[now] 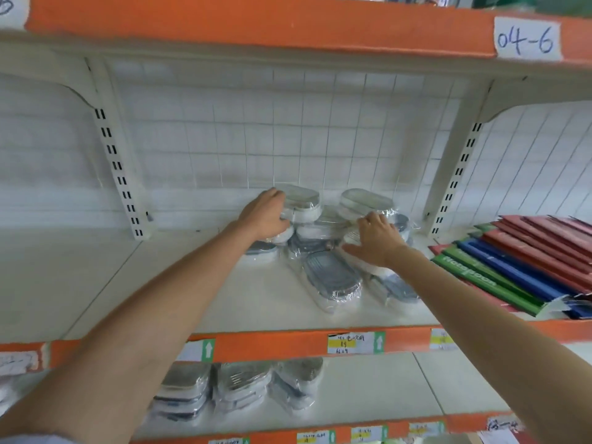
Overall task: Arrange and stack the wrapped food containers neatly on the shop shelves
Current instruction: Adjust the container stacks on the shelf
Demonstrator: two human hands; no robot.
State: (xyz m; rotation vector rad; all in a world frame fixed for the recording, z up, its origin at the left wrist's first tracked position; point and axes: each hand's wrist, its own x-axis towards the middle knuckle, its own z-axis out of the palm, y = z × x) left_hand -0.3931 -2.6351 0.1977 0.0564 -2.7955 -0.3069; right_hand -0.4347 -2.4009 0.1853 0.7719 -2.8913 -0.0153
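Several plastic-wrapped oval food containers lie in a loose heap at the back of the middle shelf [179, 296]. My left hand [267, 214] grips the side of a white-lidded container [302, 200] on top of the left pile. A second white-lidded container [365, 201] sits on the right pile. My right hand [376, 240] rests with spread fingers on the wrapped containers just below it. A blue-lidded container [331, 278] lies flat on the shelf in front, apart from both hands.
Coloured notebooks [519, 267] lie fanned on the shelf's right end. The shelf below holds three stacks of wrapped containers [237, 387]. An orange-edged upper shelf [256, 27] hangs overhead, and slotted uprights [118, 174] stand to either side. A wire grid forms the back wall.
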